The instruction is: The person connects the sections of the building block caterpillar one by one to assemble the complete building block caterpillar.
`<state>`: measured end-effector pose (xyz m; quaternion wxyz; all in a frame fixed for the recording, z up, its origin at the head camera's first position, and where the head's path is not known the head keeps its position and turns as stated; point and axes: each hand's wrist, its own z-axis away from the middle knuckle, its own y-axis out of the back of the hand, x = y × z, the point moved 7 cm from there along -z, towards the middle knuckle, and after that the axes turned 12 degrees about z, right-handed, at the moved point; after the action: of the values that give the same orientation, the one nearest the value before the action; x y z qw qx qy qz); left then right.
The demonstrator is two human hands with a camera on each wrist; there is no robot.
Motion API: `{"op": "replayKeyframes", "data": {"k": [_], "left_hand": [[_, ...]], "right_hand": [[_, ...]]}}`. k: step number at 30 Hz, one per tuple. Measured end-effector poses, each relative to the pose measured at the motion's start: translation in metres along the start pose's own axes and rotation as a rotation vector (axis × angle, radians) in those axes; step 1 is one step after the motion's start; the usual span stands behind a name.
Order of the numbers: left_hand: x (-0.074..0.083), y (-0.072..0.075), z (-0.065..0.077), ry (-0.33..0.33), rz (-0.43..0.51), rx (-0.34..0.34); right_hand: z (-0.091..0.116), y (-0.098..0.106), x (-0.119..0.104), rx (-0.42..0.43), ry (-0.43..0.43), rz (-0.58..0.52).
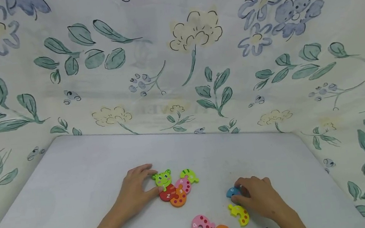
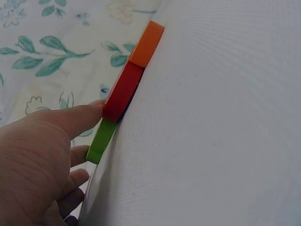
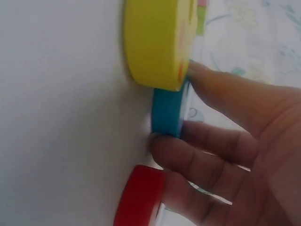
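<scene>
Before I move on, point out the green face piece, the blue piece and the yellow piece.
Green face piece [image 1: 163,179]: head view, on its printed face.
Blue piece [image 3: 167,113]: right wrist view, on its side.
Yellow piece [image 1: 241,210]: head view, on its curved body.

— See any numbers?
— Can read a white 2 on the red puzzle piece [image 1: 167,194] and a 3 on the spotted orange piece [image 1: 178,201].
— And on the joined pink piece [image 1: 184,185]?
— Looks like a 4.
— On the loose pink piece [image 1: 202,218]?
— Could be 9 or 6. Can't make out the mark on the blue piece [image 1: 231,192].
</scene>
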<state>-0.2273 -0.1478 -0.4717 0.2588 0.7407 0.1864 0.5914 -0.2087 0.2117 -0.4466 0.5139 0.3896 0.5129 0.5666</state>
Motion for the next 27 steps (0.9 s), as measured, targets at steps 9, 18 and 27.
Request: {"op": "replayKeyframes", "data": {"k": [9, 18, 27], "left_hand": [[-0.005, 0.007, 0.005, -0.002, -0.018, 0.014], [-0.013, 0.003, 0.006, 0.008, 0.004, 0.017], [-0.011, -0.004, 0.001, -0.001, 0.005, 0.001]], "right_hand": [[0.002, 0.000, -0.011, -0.117, 0.084, -0.131], [0.000, -0.002, -0.020, -0.140, 0.152, -0.147], [-0.003, -0.003, -0.043, -0.126, 0.199, -0.068]]}}
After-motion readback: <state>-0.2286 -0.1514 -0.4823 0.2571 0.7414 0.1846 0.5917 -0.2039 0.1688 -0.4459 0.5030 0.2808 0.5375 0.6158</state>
